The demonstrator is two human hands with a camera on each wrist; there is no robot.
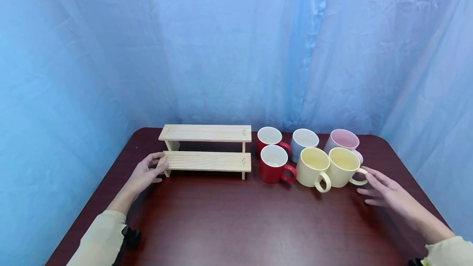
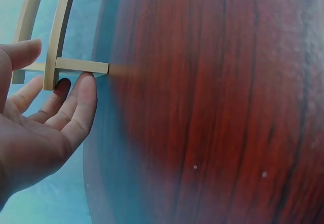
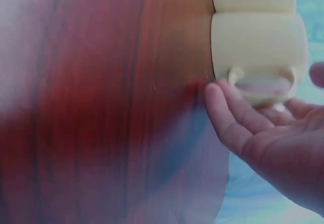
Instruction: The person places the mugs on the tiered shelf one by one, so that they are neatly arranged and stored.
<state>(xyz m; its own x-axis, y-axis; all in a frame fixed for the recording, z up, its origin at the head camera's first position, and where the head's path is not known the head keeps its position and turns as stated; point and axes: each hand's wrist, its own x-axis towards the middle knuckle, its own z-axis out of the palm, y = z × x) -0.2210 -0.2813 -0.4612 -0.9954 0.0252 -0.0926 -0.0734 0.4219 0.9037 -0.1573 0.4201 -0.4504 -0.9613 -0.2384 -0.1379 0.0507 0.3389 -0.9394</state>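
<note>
At the left end of a two-step wooden shelf [image 1: 207,160], my left hand [image 1: 148,170] touches the lower step. In the left wrist view, the fingertips [image 2: 87,89] rest against its end and leg, the thumb apart on the other side. On the right, my right hand [image 1: 388,194] has its fingers fairly straight beside the handle of the rightmost yellow mug [image 1: 340,172]. From the right wrist, the fingers [image 3: 228,117] lie just by that handle, overlapping it, with the thumb held away. Another yellow mug [image 1: 309,173] stands directly left of it.
Red mugs [image 1: 271,174], one behind the other, stand between the shelf and the yellow mugs. Behind the yellow ones are a blue mug [image 1: 298,151] and a pink mug [image 1: 334,141]. All sit upright on the dark wooden table [image 1: 258,225], with blue curtains [image 1: 236,52] around it.
</note>
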